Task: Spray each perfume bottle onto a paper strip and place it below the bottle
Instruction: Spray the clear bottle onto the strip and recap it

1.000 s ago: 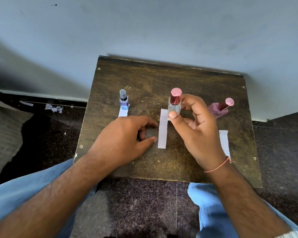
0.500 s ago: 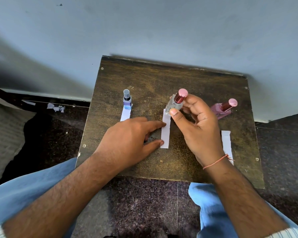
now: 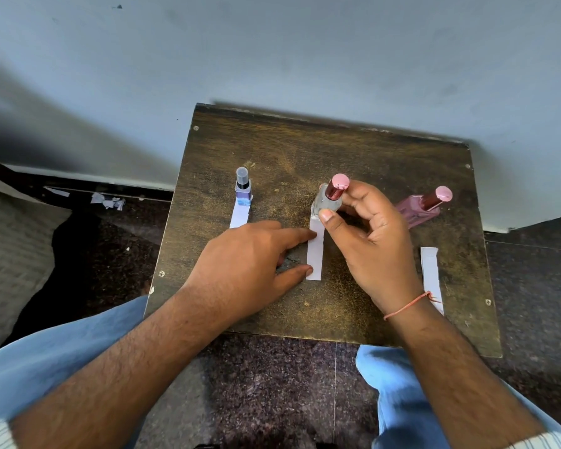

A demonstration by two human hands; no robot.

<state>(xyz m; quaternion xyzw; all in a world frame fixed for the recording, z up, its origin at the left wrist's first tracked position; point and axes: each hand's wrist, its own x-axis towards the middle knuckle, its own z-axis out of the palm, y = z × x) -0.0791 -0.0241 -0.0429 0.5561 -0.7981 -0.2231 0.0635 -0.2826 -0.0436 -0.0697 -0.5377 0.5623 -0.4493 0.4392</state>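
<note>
Fingers (image 3: 329, 218) of the right hand (image 3: 370, 247) grip the bottle (image 3: 327, 202); left hand (image 3: 250, 264) lies flat, pinning the strip (image 3: 315, 254). Set it down straight.

No text, label, brand or number can be read anywhere. The bottles and paper strips show no legible print.

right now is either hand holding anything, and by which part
The right hand grips the clear bottle round its glass body, below the red cap. The left hand only touches the middle paper strip.
</note>
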